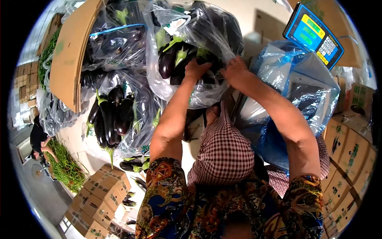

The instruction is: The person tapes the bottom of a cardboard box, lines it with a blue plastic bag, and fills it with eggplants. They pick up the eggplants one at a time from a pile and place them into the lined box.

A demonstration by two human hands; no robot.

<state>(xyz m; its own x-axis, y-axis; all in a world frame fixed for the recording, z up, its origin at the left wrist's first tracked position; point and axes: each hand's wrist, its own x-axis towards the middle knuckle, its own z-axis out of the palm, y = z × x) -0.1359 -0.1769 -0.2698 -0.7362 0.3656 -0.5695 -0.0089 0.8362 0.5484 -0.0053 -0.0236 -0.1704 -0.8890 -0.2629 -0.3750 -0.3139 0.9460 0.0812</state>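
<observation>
A large clear plastic bag (157, 65) full of dark purple eggplants (166, 63) with green caps stands open in front of me. Inside its mouth, my left hand (196, 70) is curled over an eggplant, with some fingertips hidden among the dark fruit. My right hand (235, 72) grips the right edge of the same bag, its fingers closed on the plastic. To the right of that hand is a blue-tinted clear bag (294, 79), propped up and wide. Another open bag with a pile of eggplants (111, 115) lies to the left.
A scale display (314, 36) rises at the upper right. Cardboard boxes (346, 155) are stacked on the right, with more boxes (95, 199) at the lower left. An upright cardboard sheet (73, 55) borders the bags. Farther left, a person (38, 137) is beside a heap of green peppers (65, 165).
</observation>
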